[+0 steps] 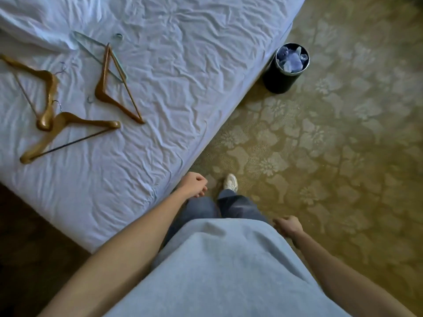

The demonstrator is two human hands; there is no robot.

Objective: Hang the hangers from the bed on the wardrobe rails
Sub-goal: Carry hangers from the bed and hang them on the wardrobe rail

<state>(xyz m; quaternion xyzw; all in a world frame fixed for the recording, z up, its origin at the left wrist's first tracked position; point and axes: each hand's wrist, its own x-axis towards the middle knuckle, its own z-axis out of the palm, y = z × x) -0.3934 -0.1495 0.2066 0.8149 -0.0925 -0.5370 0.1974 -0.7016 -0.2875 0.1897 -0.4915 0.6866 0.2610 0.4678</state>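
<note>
Three wooden hangers (107, 88), triangular, glossy brown, plus thin wire hanger (91, 43), on wrinkled white bed (183, 88) sheet. Left hand (193, 185) and right hand (288, 225): fingers loosely curled, holding nothing. Black cylindrical bin (282, 78) on patterned floral carpet (343, 133).

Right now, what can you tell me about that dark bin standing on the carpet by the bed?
The bin is a small round cylinder, black on the outside with a thin shiny rim. It stands upright on the patterned carpet, close beside the edge of the bed; whether it touches the bed cannot be told. It has no lid and is filled nearly to the top with crumpled pale, bluish stuff, perhaps plastic or paper. Neither hand is near it.
</note>
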